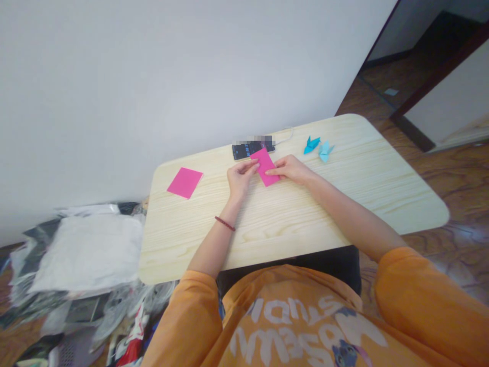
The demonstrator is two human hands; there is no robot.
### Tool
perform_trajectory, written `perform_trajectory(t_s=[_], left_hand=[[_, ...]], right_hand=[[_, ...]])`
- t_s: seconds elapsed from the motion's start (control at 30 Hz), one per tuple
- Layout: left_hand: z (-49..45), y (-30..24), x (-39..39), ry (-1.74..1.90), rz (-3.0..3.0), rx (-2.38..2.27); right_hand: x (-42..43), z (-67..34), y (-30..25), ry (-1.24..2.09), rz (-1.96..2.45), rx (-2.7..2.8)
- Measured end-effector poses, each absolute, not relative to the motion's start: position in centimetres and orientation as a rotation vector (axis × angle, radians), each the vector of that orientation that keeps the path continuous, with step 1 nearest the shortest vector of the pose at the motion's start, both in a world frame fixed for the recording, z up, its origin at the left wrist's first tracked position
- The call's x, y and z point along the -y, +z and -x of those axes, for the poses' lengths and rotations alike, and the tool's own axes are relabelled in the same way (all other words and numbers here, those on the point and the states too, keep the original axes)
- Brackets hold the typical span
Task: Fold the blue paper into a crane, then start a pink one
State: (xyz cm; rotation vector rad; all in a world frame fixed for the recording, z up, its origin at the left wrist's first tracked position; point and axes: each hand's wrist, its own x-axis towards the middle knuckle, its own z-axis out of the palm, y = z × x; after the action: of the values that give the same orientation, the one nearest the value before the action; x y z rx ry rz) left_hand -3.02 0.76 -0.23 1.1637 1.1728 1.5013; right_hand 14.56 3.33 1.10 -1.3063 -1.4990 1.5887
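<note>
Between my two hands is a pink sheet of paper (265, 165), folded into a narrow rectangle and held tilted over the table. My left hand (243, 175) pinches its left edge between thumb and fingers. On the opposite side, my right hand (290, 168) grips the lower right edge with thumb and fingertips. Just behind the paper lies a phone (241, 152) with its screen lit, partly covered by the paper. Off to the left, a flat pink square of paper (185, 183) rests on the table.
Two folded paper figures, one darker blue (311, 145) and one light blue (325, 151), sit toward the back right of the wooden table (290, 224). A white cable (286, 136) runs behind the phone. A wall (171, 76) borders the back; bags (91, 250) pile up at left.
</note>
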Motion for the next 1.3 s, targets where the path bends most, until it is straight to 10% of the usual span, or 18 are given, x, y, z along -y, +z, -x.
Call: perform_trajectory(t_s=[1.3], left_hand=[[2.8, 0.0, -0.6, 1.544, -1.105, -1.205]], right_hand=[[-2.6, -14.1, 2.5, 1.657, 1.328, 1.367]])
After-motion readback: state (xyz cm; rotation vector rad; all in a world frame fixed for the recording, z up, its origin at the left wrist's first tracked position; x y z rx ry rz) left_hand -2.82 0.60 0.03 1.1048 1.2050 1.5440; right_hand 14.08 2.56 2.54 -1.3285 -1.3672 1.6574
